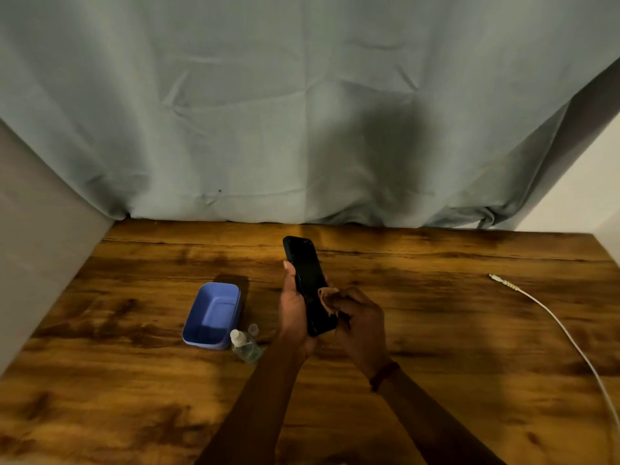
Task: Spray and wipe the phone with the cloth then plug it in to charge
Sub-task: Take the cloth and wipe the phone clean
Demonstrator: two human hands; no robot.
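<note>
My left hand [292,308] grips a black phone [307,273] by its left edge and holds it above the table, tilted away from me. Pressed against the phone's lower right side is a small brown cloth [328,296], pinched in my right hand [360,325]. A small clear spray bottle [244,345] with a white nozzle lies on the table to the left of my left wrist, its loose clear cap [253,329] just behind it. A white charging cable [567,333] lies at the right, its plug end [494,277] pointing left.
A blue plastic box [212,315] stands open on the wooden table [117,397], touching the bottle. A grey-green curtain [302,112] hangs along the table's far edge. Walls close in at the left and the right.
</note>
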